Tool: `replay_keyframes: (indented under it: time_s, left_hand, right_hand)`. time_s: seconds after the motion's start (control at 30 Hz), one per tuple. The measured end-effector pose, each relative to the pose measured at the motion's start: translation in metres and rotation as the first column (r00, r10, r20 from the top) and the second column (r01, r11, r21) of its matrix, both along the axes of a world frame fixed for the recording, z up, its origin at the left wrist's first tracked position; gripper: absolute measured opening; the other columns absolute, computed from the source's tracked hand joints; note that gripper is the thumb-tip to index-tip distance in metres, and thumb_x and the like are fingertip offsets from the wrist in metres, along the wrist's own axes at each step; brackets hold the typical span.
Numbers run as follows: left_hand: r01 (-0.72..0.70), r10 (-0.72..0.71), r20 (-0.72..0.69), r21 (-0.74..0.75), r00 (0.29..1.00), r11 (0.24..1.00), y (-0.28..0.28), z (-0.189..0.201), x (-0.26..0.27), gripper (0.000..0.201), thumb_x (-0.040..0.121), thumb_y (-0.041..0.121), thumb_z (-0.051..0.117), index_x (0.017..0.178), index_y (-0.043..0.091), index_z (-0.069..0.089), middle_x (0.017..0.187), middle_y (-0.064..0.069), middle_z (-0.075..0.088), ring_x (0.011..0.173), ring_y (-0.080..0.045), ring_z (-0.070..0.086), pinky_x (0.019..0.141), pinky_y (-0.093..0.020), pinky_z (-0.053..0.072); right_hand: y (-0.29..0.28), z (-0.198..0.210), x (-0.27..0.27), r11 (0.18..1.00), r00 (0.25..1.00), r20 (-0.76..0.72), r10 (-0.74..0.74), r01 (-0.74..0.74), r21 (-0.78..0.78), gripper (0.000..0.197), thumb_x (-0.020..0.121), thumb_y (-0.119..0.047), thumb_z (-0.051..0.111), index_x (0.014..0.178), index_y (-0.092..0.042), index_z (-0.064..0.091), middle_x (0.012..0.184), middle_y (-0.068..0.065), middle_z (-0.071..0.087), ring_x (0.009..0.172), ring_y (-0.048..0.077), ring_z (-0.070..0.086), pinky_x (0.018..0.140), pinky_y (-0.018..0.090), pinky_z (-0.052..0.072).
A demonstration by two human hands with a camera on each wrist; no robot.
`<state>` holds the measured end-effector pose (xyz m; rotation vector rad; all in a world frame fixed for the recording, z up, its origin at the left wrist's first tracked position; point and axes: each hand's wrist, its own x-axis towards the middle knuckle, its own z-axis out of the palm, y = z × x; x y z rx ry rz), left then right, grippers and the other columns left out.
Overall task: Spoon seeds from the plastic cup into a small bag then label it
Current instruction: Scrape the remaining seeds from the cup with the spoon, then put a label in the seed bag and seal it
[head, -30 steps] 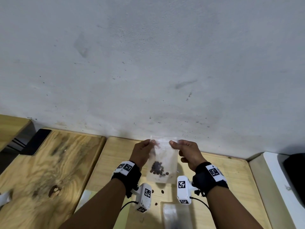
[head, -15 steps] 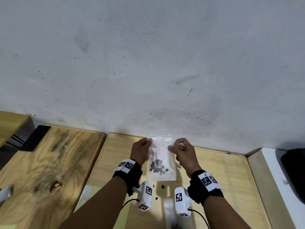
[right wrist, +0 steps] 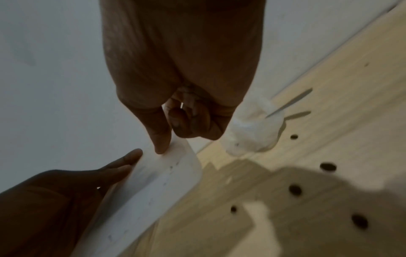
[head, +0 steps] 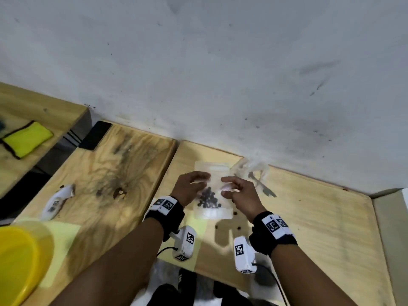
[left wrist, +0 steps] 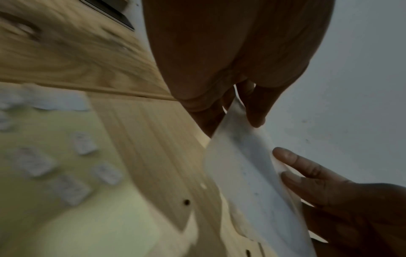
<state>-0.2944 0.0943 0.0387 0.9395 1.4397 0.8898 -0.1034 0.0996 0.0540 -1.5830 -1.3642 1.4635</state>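
- Over the right-hand wooden board (head: 309,217), near the wall (head: 220,62), we see the small bag (head: 213,191) held upright between both hands, above the board.
- Hard to make out: the plastic cup (head: 249,171) behind the right hand is a motion-blurred clear shape; we think a spoon (head: 261,186) leans out of it, but the edges are smeared. Both wrist views are blurred and dim.
- The left hand (head: 191,189) covers the bag's left edge; in its wrist view the thumb and fingers pinch the bag (left wrist: 248,167) at the top corner.
- The right hand (head: 239,193) pinches the right edge between thumb and curled fingers, clear in the right wrist view (right wrist: 169,132).
- Versus half a second ago: the camera has dipped and swung left, so we now see a yellow pouch (head: 26,140), a yellow bowl (head: 19,261) cut off at the lower left, and the cup. The bag sits lower and closer to the board; both hands keep their grip.
- Bag look: clear plastic, rectangular, zip band at the top, dark round seeds (head: 207,197) bunched in the lower half.
- Loose seeds (head: 238,228) lie on the board under the bag.
- A black phone (head: 95,135) lies on the left board, and a yellow sheet with small white labels (left wrist: 83,144) lies nearer us.
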Motion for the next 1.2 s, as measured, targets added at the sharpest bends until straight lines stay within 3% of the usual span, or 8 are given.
replay_keyframes:
  time_s: [0.17, 0.27, 0.37, 0.5, 0.6, 0.83, 1.07, 1.2]
  left_hand:
    - [-0.082, 0.08, -0.057, -0.036, 0.995, 0.996, -0.031, -0.023, -0.055, 0.03, 0.088, -0.004, 0.058, 0.106, 0.016, 0.07, 0.108, -0.002, 0.071, 0.089, -0.016, 0.063, 0.079, -0.03, 0.052]
    - [-0.135, 0.131, -0.057, -0.067, 0.99, 0.989, -0.045, -0.036, -0.083, 0.032, 0.085, -0.005, 0.061, 0.101, 0.02, 0.071, 0.106, -0.001, 0.07, 0.088, -0.016, 0.063, 0.076, -0.029, 0.051]
    - [-0.172, 0.165, -0.089, -0.077, 0.982, 0.982, -0.053, -0.047, -0.102, 0.035, 0.082, -0.007, 0.063, 0.098, 0.023, 0.073, 0.107, 0.0, 0.07, 0.095, -0.017, 0.064, 0.086, -0.033, 0.054]
    - [-0.246, 0.237, -0.1, -0.091, 0.966, 0.965, -0.056, -0.059, -0.121, 0.037, 0.08, -0.01, 0.061, 0.097, 0.02, 0.073, 0.106, -0.005, 0.071, 0.096, -0.024, 0.065, 0.085, -0.038, 0.054]
    - [-0.31, 0.3, -0.109, -0.087, 0.948, 0.947, -0.054, -0.062, -0.135, 0.035, 0.082, -0.01, 0.06, 0.098, 0.019, 0.072, 0.106, -0.008, 0.07, 0.095, -0.028, 0.066, 0.078, -0.037, 0.056]
    - [-0.414, 0.405, -0.111, -0.077, 0.908, 0.907, -0.034, -0.06, -0.155, 0.034, 0.082, -0.004, 0.059, 0.101, 0.022, 0.07, 0.112, -0.008, 0.069, 0.104, -0.03, 0.065, 0.089, -0.045, 0.056]
    - [-0.456, 0.451, -0.063, -0.106, 0.89, 0.884, -0.03, -0.061, -0.166, 0.034, 0.084, -0.01, 0.056, 0.11, 0.01, 0.068, 0.11, -0.011, 0.066, 0.093, -0.025, 0.063, 0.077, -0.033, 0.055]
    - [-0.47, 0.467, -0.058, -0.109, 0.882, 0.876, -0.032, -0.065, -0.169, 0.035, 0.083, -0.011, 0.056, 0.111, 0.007, 0.067, 0.112, -0.013, 0.066, 0.094, -0.026, 0.063, 0.073, -0.03, 0.054]
  right_hand:
    - [-0.02, -0.027, -0.059, 0.993, 0.993, 0.001, 0.116, -0.116, -0.03, 0.034, 0.081, 0.008, 0.073, 0.11, -0.01, 0.073, 0.08, -0.007, 0.064, 0.068, -0.011, 0.06, 0.066, 0.008, 0.047]
    - [-0.029, -0.043, -0.088, 0.987, 0.989, 0.012, 0.148, -0.147, -0.061, 0.035, 0.08, 0.006, 0.075, 0.107, -0.015, 0.073, 0.081, -0.004, 0.069, 0.076, -0.001, 0.065, 0.079, 0.021, 0.054]
    - [-0.033, -0.055, -0.11, 0.981, 0.987, 0.002, 0.161, -0.16, -0.106, 0.038, 0.079, 0.006, 0.075, 0.105, -0.021, 0.072, 0.085, 0.001, 0.072, 0.084, 0.011, 0.068, 0.088, 0.032, 0.056]
    - [-0.037, -0.07, -0.124, 0.993, 0.997, 0.01, 0.071, -0.07, -0.097, 0.034, 0.084, 0.0, 0.071, 0.103, -0.028, 0.069, 0.091, -0.002, 0.07, 0.087, 0.009, 0.065, 0.085, 0.029, 0.053]
    - [-0.04, -0.08, -0.125, 0.998, 0.991, 0.13, 0.01, -0.003, -0.058, 0.023, 0.09, -0.001, 0.062, 0.102, -0.018, 0.07, 0.108, 0.0, 0.069, 0.086, 0.006, 0.063, 0.073, 0.012, 0.046]
    - [-0.045, -0.098, -0.128, 0.966, 0.797, 0.546, 0.259, -0.228, -0.126, 0.04, 0.088, -0.041, 0.067, 0.127, -0.03, 0.064, 0.121, -0.007, 0.066, 0.113, 0.02, 0.062, 0.092, 0.031, 0.048]
    - [-0.05, -0.105, -0.143, 0.944, 0.665, 0.705, 0.246, -0.328, -0.019, 0.032, 0.092, -0.043, 0.06, 0.114, -0.024, 0.073, 0.125, -0.001, 0.065, 0.108, 0.026, 0.063, 0.08, 0.031, 0.046]
    - [-0.05, -0.108, -0.151, 0.95, 0.683, 0.695, 0.222, -0.311, 0.001, 0.03, 0.091, -0.042, 0.062, 0.112, -0.024, 0.074, 0.124, -0.001, 0.067, 0.108, 0.026, 0.064, 0.08, 0.031, 0.046]
